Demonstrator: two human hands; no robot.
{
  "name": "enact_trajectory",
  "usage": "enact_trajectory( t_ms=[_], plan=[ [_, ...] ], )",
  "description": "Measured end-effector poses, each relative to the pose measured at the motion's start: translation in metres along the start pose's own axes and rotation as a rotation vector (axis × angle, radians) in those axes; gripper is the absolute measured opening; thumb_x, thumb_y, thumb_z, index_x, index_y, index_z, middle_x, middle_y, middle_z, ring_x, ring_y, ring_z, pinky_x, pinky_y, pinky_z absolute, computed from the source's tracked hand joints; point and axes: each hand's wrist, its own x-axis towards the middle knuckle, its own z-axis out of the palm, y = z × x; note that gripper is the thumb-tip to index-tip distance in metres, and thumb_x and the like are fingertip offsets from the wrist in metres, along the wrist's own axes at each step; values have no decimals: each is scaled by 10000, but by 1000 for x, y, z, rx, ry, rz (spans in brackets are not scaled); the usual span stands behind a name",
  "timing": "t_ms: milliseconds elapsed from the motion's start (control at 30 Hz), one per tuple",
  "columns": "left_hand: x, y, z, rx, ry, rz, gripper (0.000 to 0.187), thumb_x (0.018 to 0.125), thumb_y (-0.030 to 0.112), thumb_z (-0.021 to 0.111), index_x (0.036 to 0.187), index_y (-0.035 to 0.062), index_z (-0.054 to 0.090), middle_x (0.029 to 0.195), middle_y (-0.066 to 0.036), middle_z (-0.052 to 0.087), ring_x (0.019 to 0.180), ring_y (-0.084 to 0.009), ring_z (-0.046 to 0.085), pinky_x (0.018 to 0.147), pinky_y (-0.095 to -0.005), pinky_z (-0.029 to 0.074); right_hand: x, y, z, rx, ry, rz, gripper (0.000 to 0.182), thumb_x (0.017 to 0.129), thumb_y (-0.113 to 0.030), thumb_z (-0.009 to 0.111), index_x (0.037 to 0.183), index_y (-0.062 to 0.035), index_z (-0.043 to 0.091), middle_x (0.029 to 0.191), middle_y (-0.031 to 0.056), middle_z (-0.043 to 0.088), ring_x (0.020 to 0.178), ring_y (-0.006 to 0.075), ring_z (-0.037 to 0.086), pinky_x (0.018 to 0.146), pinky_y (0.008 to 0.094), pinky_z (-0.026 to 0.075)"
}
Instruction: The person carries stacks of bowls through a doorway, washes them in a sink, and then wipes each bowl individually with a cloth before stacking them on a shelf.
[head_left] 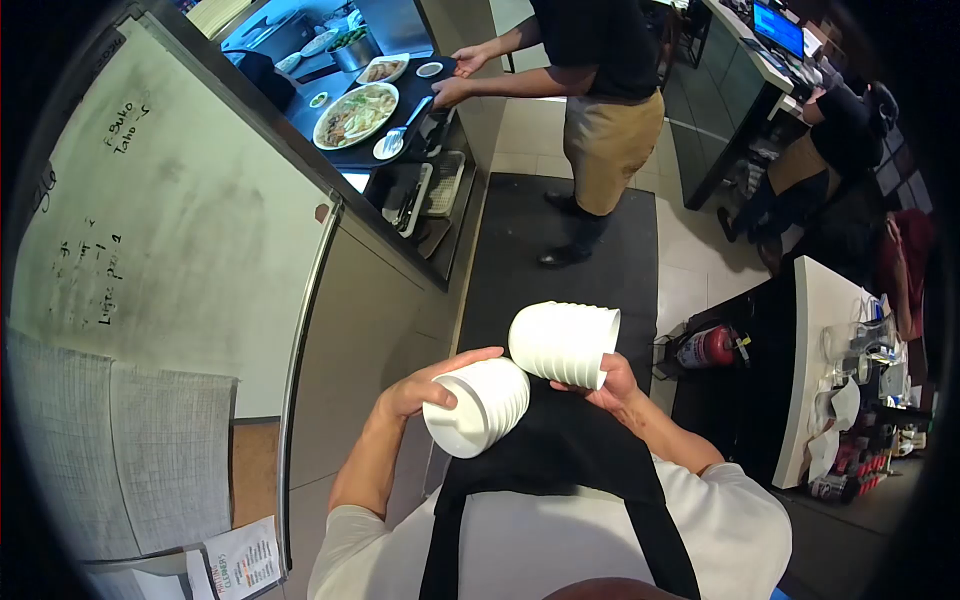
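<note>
A: Start with the black floor mat [560,260] – what's around it?

B: At its far end a co-worker [600,90] in a tan apron stands with both hands on a black tray [400,105]. The tray carries a big plate of food [355,115], smaller dishes and a spoon. Left of the mat runs a steel fridge door [180,230]; right of it, a red fire extinguisher [708,347] lies on the floor beside a white table [815,350] cluttered with cups and bottles.

A: And the hands?

B: Both are at the mat's near end, over a black apron. The left hand [420,390] is curled around one white ribbed bowl [478,405], tipped on its side. The right hand [610,385] grips a second white bowl [565,343] from below. The two bowls touch, nothing between them and the mat.

A: Any writing?

B: Marker scrawl on the fridge door, too faint to read for certain; a printed sheet at its bottom corner is too small.
</note>
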Motion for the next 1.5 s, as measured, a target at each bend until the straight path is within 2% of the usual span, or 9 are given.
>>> enact_trajectory(
  t_ms=[567, 867, 933, 1100, 1200, 1267, 1500],
  plan=[
    [-5, -7, -10, -12, -69, 9, 1058, 595, 292, 676, 1516, -10, 252, 1488, -202, 385, 1384, -315, 372, 1150, -404, 250, -9, 10, 1, 4, 29, -39, 627, 848, -102, 570, 1420, 28, 348, 1344, 238, 515, 1177, 407, 573, 934, 587, 522],
    [-11, -10, -11, -39, -75, -7, 1073, 585, 297, 686, 1516, -9, 250, 1484, -199, 391, 1382, -315, 374, 1150, -395, 250, -6, 18, -6, 19, -25, -36, 612, 858, -100, 561, 1414, 45, 354, 1363, 238, 503, 1212, 415, 546, 991, 622, 461],
    [-12, -10, -14, -78, -51, -17, 1094, 548, 259, 699, 1512, -10, 258, 1487, -179, 402, 1375, -298, 395, 1148, -387, 265, -5, 20, -3, -5, 12, -19, 610, 862, -95, 551, 1416, 55, 345, 1375, 243, 490, 1231, 417, 529, 999, 628, 451],
    [-12, -11, -10, -71, -27, -23, 1100, 533, 253, 697, 1510, -9, 264, 1484, -179, 406, 1371, -295, 403, 1150, -388, 264, -4, 18, 2, -18, -18, -54, 607, 862, -68, 537, 1422, 51, 336, 1383, 246, 477, 1247, 427, 511, 1004, 648, 433],
    [-11, -10, -12, -64, -50, -1, 1093, 572, 298, 718, 1514, -9, 257, 1483, -191, 400, 1380, -303, 385, 1151, -389, 256, -4, 19, 2, 2, -42, -49, 603, 861, -61, 533, 1422, 48, 338, 1380, 247, 479, 1245, 431, 511, 1005, 649, 432],
    [-13, -10, -13, -87, -75, 14, 1076, 597, 271, 716, 1518, -11, 239, 1487, -195, 392, 1384, -304, 378, 1153, -390, 254, -3, 19, 6, -68, 77, -49, 597, 862, -76, 537, 1418, 40, 349, 1371, 246, 489, 1234, 429, 520, 997, 634, 449],
    [-12, -10, -31, -176, -153, 5, 1039, 644, 216, 704, 1526, -12, 206, 1495, -197, 376, 1376, -302, 385, 1150, -388, 262, -2, 28, 0, 73, 86, -23, 557, 886, -121, 538, 1400, 28, 386, 1331, 232, 534, 1182, 412, 571, 947, 595, 506]
  ],
)
